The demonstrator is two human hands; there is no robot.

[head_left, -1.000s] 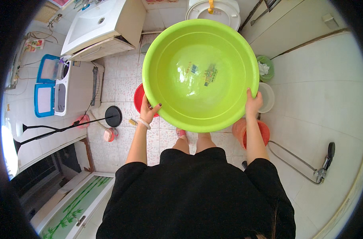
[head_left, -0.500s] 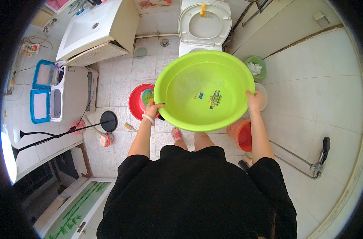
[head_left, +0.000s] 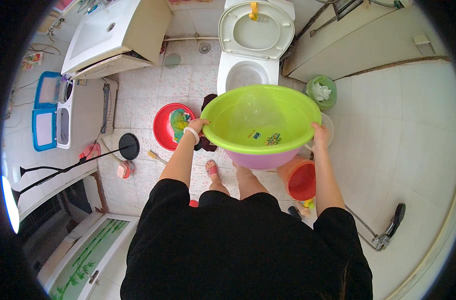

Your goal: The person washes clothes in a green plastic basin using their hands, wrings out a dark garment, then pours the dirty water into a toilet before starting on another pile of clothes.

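Observation:
A large lime-green basin (head_left: 233, 127) is held up in front of me by both hands, tilted away with its far rim toward the toilet (head_left: 248, 75). A little clear water seems to lie along its far inner wall. Below the near rim shows a pinkish-purple side (head_left: 260, 160); I cannot tell whether it belongs to this basin or to another beneath. My left hand (head_left: 197, 127) grips the left rim, and a pale band circles that wrist. At the right rim my right hand (head_left: 320, 136) is closed round the edge. The toilet's lid and seat are raised.
On the floor at left sits a red basin (head_left: 163, 131) with green and yellow cloth, dark cloth beside it. An orange-red bucket (head_left: 290, 176) stands by my legs. A green bin (head_left: 328, 102) is right of the toilet. A washing machine (head_left: 90, 112) and sink cabinet (head_left: 143, 37) line the left.
The basin has come nearer me and tipped away, so its purple underside side shows below the near rim. More of the toilet bowl is uncovered. Both hands keep their grip.

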